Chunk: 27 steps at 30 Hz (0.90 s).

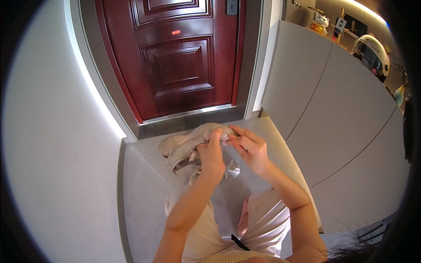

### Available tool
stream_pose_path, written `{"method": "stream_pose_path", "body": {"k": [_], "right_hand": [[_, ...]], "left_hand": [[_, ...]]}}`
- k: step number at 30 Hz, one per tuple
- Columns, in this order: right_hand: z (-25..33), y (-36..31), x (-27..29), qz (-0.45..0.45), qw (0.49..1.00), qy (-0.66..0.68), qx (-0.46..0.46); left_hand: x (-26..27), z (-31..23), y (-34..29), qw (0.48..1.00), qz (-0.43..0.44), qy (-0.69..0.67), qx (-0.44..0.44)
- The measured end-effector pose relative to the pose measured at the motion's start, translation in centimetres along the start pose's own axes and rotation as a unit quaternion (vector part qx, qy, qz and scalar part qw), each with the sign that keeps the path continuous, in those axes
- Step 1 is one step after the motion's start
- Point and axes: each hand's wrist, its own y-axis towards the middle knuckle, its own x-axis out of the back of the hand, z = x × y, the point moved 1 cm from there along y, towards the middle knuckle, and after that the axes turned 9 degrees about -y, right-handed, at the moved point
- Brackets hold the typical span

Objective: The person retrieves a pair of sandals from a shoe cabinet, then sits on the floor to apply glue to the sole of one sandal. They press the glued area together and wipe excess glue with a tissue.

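Note:
Both my hands are at a pale beige shoe [201, 132] held over the floor in front of the door. My left hand [211, 158] is closed on the near side of the shoe, its thumb pointing up along it. On the other side, my right hand [252, 150] has its fingers bent in a pinch at the shoe's right end. A small whitish-pink bit shows between the hands, too small to name. Below the shoe, partly hidden by my left forearm, are a greyish sole-like edge and some lace-like strands. A crumpled clear or white wrapper [232, 169] lies beneath my hands.
A dark red panelled door [180, 65] stands ahead, with a white wall [57, 144] at left. Grey cabinets [333, 114] line the right, topped by a white helmet [372, 55], a cat figurine [320, 22] and a vase [399, 94]. A pink slipper [244, 217] is on my foot.

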Motion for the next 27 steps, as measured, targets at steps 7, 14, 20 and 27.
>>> {"method": "stream_pose_path", "body": {"k": [7, 14, 20, 27], "right_hand": [[0.5, -0.1, -0.2, -0.061, 0.993, -0.069, 0.069], [0.8, 0.1, 0.0, -0.049, 0.992, -0.091, 0.067], [-0.4, 0.2, 0.4, -0.027, 1.0, 0.0, -0.003], [-0.2, 0.5, 0.9, -0.013, 0.999, 0.023, -0.039]], "left_hand": [[-0.8, 0.4, -0.3, 0.999, 0.004, -0.047, -0.01], [-0.7, 0.4, 0.0, 0.997, 0.017, -0.071, 0.016], [-0.2, 0.0, 0.0, 0.995, 0.021, -0.075, 0.065], [-0.2, -0.3, -0.3, 0.994, 0.052, -0.067, 0.065]]}}
